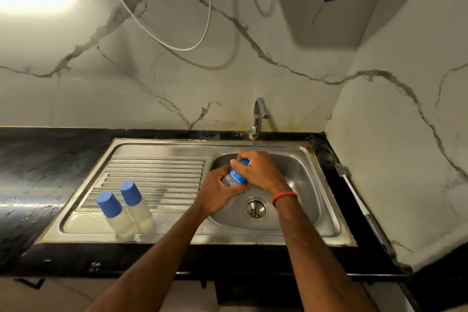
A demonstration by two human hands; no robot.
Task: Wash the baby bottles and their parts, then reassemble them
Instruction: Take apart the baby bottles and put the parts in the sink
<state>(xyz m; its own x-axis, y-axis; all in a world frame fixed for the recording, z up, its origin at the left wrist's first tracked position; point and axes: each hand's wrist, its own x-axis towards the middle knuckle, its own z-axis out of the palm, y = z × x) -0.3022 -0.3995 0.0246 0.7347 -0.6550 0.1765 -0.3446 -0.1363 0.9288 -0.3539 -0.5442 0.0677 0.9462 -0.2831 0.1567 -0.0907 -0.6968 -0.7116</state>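
**As It Was Gripped in Both Hands, One Bottle (228,180) Hung Over the Sink (177,145)**

Where the steel basin (298,172) dropped away, the bottle was held above it, tilted, its blue cap (239,177) pointing away from the person toward the tap (258,116). The left hand (217,195) had its fingers wrapped round the clear body from below. The right hand (258,172) had its fingers curled over the cap from above, so most of the cap was hidden. A red band (284,196) circled the right wrist. The drain (255,209) lay just below and in front of the hands.

On the ribbed drainer (157,172) to the left, two more bottles stood upright just beside each other, each under a blue cap: the near bottle (114,215) and the far bottle (138,204). Whether they touched could not be told.

The sink sat in a dark bench (38,172) below a veined marble wall (76,99). A white cable (177,44) looped down the wall. At the right, a long-handled tool (359,206) lay along the bench against the side wall, apart from the hands.
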